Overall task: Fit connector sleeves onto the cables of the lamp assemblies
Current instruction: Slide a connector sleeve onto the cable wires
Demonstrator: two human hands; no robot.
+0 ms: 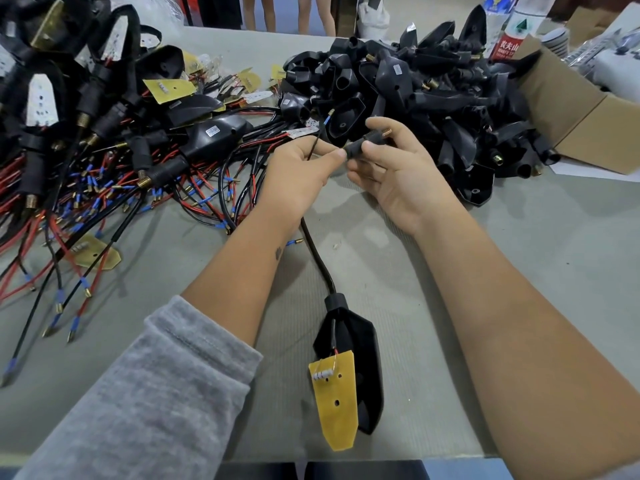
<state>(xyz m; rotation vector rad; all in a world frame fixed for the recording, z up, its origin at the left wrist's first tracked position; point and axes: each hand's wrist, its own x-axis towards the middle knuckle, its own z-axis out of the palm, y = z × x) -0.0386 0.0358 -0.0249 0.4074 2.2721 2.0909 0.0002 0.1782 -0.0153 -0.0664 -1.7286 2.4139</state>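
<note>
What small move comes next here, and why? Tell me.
Probably feed the thin black cable, pinched by the left hand, into the black connector sleeve held by the right hand: its blue-tipped end is free, and the two hands meet.

1. The left hand is bare, with no glove or ring.
2. A grey fleecy sleeve with a stitched cuff covers the left arm below the mid-forearm.
3. A small dark mark sits near the left wrist.
4. The right hand and forearm are bare.
</note>
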